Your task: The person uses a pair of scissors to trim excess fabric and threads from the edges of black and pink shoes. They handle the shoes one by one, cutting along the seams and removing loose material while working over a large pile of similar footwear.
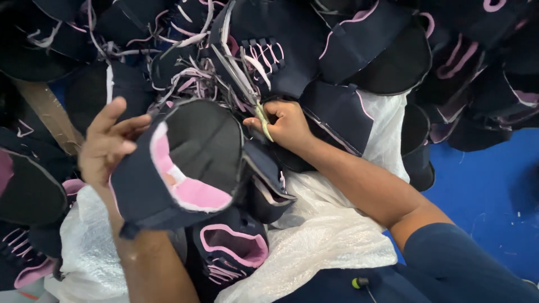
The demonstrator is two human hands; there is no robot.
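A bright blue floor [494, 185] fills the view from three to five o'clock, scattered with pale thread snippets and small scraps. A crumpled white plastic sheet [331, 235] spreads from the centre down toward six and eight o'clock. Heaps of dark navy shoe uppers with pink trim [460, 62] crowd the whole top from ten to two o'clock. A brown cardboard strip [50, 112] shows at nine o'clock. The light is even and soft.

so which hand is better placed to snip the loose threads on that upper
Right. The right hand already grips the thread snips, blades pointing up into the loose pink threads. The left hand is occupied, holding the navy and pink shoe upper, so it probably only steadies the piece.
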